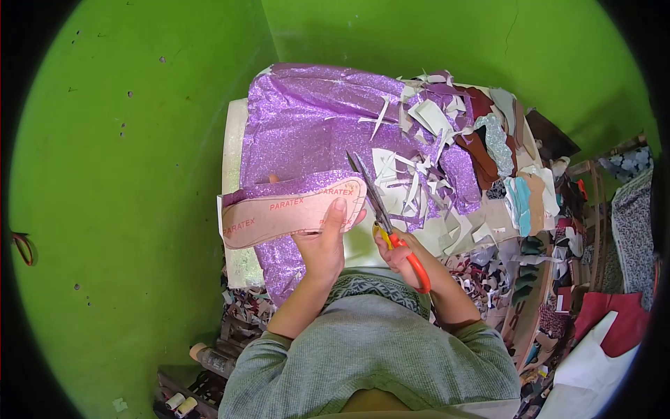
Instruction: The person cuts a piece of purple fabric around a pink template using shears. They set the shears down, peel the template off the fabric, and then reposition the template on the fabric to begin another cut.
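Observation:
My left hand holds a shoe insole, pale pink and printed PARATEX in red, with its thumb pressed on the printed face. Purple glitter material shows along the insole's upper edge. Closed around the handles of a pair of scissors is my right hand. The scissors have orange and yellow handles, and their blades point up, close beside the insole's rounded right end. Beneath and behind both hands, a sheet of purple glitter fabric is spread over a pale table.
White offcuts lie scattered on the fabric's right side. Stacked cut pieces in brown, silver and teal sit along the table's right edge. Scraps heap below. Green walls stand left and behind. Folded material rests far right.

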Motion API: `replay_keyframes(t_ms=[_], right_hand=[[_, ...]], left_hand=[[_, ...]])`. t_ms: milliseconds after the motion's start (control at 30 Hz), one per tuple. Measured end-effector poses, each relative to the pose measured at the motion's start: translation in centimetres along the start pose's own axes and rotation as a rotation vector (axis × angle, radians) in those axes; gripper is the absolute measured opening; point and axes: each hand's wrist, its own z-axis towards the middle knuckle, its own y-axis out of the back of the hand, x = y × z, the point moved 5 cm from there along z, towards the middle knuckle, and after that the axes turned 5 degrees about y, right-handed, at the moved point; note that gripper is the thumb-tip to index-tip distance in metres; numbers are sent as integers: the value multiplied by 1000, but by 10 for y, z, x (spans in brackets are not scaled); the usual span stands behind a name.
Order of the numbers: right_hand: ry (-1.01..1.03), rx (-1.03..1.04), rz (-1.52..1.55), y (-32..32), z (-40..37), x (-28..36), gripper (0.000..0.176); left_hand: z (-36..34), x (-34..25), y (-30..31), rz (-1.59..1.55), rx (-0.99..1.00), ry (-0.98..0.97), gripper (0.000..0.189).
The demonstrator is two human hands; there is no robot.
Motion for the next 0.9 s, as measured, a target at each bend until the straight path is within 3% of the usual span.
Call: replay_keyframes(t_ms=[100,167,200,267,400,500,567,800,900], right_hand=[[15,36,-4,1,-3,6,62],[59,2,-15,3,-4,10,49],[59,1,-15,4,-4,9,49],[81,-10,-158,9,-4,9,33],[185,-67,-170,12,-5,0,25],[166,-64,-179,13,-6,8,20],[94,28,-252,14,-7,14,21],[138,-7,-306,20,-11,17,24],[82,-1,-345,24,-13,17,25]], left_hand=[[0,1,0,-21,-9,24,66],[-1,-2,-2,-27,-34,-1,43],[0,-2,0,-27,-34,-1,43],[3,-4,3,17,62,14,76],[3,-12,0,69,78,58,77],[3,-17,0,80,104,-10,68],[6,-13,4,91,103,61,66],[7,-20,2,115,135,76,59],[9,-25,2,120,185,39,44]])
